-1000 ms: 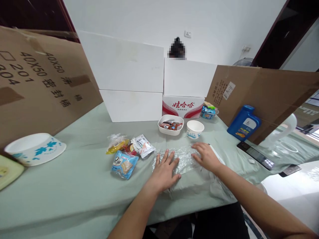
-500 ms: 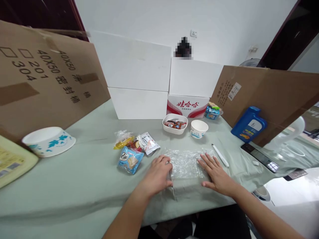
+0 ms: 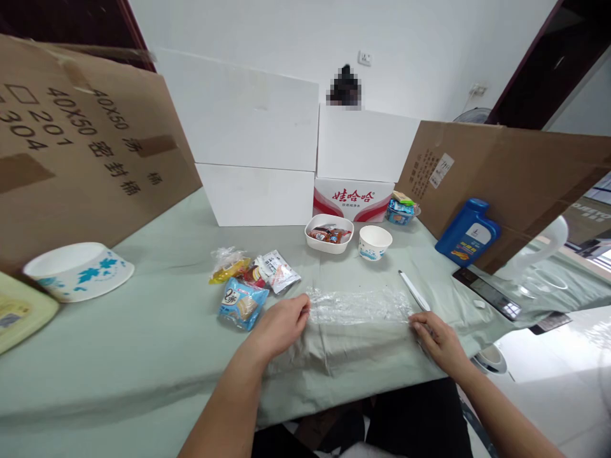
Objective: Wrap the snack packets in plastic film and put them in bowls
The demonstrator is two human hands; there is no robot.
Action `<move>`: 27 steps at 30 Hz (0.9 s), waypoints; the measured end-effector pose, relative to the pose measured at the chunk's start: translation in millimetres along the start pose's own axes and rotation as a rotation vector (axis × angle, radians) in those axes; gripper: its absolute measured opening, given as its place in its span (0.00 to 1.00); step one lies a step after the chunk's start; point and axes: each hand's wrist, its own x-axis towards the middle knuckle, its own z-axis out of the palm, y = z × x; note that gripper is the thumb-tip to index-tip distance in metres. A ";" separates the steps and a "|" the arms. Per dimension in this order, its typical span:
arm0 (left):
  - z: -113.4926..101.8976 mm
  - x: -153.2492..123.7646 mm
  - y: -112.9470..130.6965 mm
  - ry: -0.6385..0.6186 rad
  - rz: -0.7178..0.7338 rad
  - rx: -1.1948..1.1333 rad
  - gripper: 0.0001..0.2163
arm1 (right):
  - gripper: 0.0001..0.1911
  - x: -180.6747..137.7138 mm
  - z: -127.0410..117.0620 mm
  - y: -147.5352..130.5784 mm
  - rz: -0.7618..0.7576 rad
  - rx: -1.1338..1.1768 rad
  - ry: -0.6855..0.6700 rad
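Note:
A strip of crinkled clear plastic film (image 3: pixel 360 306) lies across the cloth in front of me. My left hand (image 3: pixel 286 321) pinches its left end, fingers pressed together. At the opposite end, my right hand (image 3: pixel 436 340) grips the right corner between thumb and fingers. Just left of my left hand is a blue snack packet (image 3: pixel 242 303), with a white sachet (image 3: pixel 277 271) and a yellow-filled packet (image 3: pixel 230 267) behind it. A white pen-like tool (image 3: pixel 414 291) rests beyond my right hand.
Farther back stand a white tray (image 3: pixel 329 243) of wrapped snacks and a paper cup (image 3: pixel 375 243). A large paper bowl (image 3: pixel 79 273) sits at left, a blue bottle (image 3: pixel 468 234) and a phone-like black device (image 3: pixel 487 292) at right. Cardboard panels (image 3: pixel 86 140) and white boxes (image 3: pixel 258 197) enclose the back.
My hands have moved apart and now pinch the ends of the film. It is stretched wider and narrower front to back; my right hand was flat before. The view has shifted slightly.

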 end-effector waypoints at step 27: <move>52.1 24.6 52.0 0.181 0.002 0.277 0.11 | 0.39 38.2 45.1 -50.6 -0.385 -0.380 -0.390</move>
